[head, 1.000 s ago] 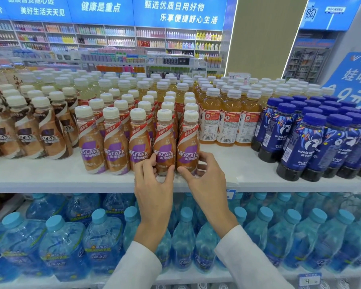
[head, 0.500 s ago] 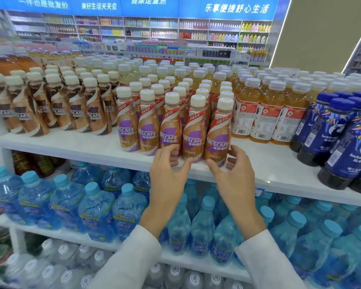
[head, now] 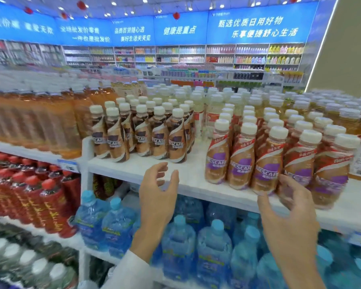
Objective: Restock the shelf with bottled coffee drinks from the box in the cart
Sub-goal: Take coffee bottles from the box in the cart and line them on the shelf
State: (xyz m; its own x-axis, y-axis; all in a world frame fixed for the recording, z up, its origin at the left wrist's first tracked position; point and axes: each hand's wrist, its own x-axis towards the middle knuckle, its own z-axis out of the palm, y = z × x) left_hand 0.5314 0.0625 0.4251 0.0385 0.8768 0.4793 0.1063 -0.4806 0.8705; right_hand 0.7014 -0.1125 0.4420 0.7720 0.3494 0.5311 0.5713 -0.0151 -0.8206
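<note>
Purple-label Nescafe coffee bottles (head: 265,163) stand in rows on the white shelf (head: 188,180), at the right. A second group with brown labels (head: 142,136) stands further back to the left. My left hand (head: 157,192) hovers in front of the shelf edge, fingers apart and curled, holding nothing. My right hand (head: 288,207) is just in front of the front-row purple bottles, fingers spread, clear of them or barely touching. The box and the cart are out of view.
Amber tea bottles (head: 40,117) fill the shelf at left. Blue-capped water bottles (head: 181,243) crowd the shelf below, with red-capped bottles (head: 38,197) to their left. Yellow drink bottles (head: 342,122) stand at the right. Store aisles run behind.
Both hands have let go of the front purple-label bottles and drawn back from the shelf. The view has swung left, so the bottles now sit at the right.
</note>
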